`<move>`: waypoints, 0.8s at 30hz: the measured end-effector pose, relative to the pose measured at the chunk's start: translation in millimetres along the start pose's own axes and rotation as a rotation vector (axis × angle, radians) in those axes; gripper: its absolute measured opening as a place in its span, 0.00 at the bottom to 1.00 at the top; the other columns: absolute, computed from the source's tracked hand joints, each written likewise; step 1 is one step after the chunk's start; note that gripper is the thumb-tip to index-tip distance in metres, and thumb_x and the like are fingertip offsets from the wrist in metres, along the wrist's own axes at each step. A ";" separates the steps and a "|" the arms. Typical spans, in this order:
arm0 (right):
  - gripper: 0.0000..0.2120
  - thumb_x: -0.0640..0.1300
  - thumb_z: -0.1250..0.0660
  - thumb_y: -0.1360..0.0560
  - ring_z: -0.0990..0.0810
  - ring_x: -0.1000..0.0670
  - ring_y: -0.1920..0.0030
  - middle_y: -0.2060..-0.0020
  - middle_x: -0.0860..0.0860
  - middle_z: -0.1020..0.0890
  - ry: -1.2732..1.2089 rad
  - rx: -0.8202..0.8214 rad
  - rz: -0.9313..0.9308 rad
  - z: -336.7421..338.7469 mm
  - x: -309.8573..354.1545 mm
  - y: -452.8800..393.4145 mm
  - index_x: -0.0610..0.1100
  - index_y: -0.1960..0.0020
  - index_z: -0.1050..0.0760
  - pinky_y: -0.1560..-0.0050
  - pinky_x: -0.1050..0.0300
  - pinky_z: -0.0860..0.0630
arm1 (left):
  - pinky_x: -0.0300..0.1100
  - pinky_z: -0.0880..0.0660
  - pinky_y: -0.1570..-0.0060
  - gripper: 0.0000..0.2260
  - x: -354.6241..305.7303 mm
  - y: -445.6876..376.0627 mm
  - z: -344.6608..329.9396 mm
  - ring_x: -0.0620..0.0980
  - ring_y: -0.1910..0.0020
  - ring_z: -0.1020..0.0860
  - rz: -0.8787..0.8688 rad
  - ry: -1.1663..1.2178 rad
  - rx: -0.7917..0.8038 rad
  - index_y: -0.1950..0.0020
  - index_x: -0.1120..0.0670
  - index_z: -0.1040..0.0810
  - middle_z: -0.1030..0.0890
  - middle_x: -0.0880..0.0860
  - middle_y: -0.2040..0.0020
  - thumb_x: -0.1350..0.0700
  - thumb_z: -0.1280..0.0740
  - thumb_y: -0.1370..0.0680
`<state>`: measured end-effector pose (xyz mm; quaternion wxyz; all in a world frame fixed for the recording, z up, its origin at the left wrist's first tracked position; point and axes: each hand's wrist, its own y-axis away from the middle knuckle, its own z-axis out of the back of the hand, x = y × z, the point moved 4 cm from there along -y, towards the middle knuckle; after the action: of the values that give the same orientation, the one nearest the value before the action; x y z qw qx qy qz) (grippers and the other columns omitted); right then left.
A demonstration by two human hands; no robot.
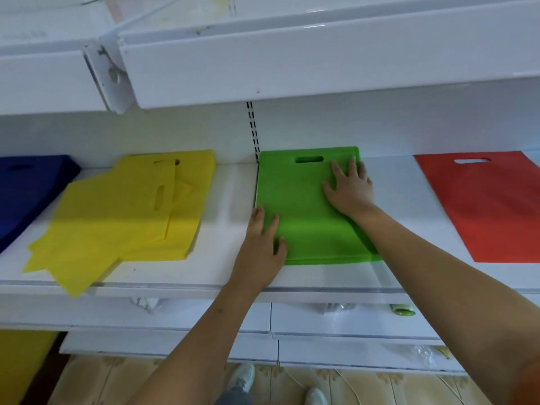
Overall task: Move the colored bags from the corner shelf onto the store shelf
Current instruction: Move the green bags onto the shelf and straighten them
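Fingers [344, 173] of both hands lie flat on the green bag [309, 211], grasping nothing, squaring it on the shelf [222, 258]. Guessing next: let go, fetch another.

A: Bags on the store shelf [222, 267]?
B: Four colours, all lying flat. Green bags [309, 217], neat stack, cut-out handle toward the back wall, middle of the shelf.
A: Left of that?
B: Yellow bags [117, 217], messy pile, fanned out, one corner hanging over the front edge, handle slots at different angles.
A: Ends?
B: Blue bags [26, 188] far left, cut off by the frame. Red bags [493, 206] far right, handle slot at the back, well apart from green.
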<state>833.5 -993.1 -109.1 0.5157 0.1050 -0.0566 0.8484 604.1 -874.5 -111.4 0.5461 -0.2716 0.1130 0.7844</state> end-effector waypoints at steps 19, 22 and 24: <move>0.31 0.60 0.48 0.19 0.45 0.41 0.23 0.23 0.44 0.43 -0.298 -0.181 0.311 22.9 238.6 31.4 0.45 0.22 0.44 0.25 0.45 0.45 | 0.47 0.37 0.27 0.24 76.6 57.6 120.0 0.49 0.23 0.41 0.183 0.193 -0.318 0.23 0.54 0.35 0.38 0.54 0.22 0.48 0.38 0.18; 0.30 0.58 0.46 0.19 0.43 0.43 0.24 0.23 0.44 0.40 -0.378 -0.162 0.410 6.1 340.8 46.1 0.44 0.22 0.43 0.25 0.47 0.43 | 0.48 0.32 0.30 0.26 126.9 84.6 172.2 0.50 0.26 0.35 0.192 0.207 -0.425 0.24 0.54 0.35 0.34 0.53 0.25 0.46 0.36 0.19; 0.29 0.57 0.45 0.19 0.42 0.43 0.24 0.23 0.45 0.40 -0.383 -0.141 0.452 -6.8 410.2 58.3 0.44 0.22 0.43 0.26 0.48 0.43 | 0.47 0.32 0.30 0.27 166.4 106.8 211.0 0.49 0.28 0.33 0.218 0.209 -0.482 0.24 0.55 0.34 0.32 0.53 0.26 0.45 0.34 0.20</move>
<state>598.0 -664.5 -18.0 0.2998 0.2118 -0.2334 0.9004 399.6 -682.5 -41.1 0.3635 -0.4591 0.0073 0.8106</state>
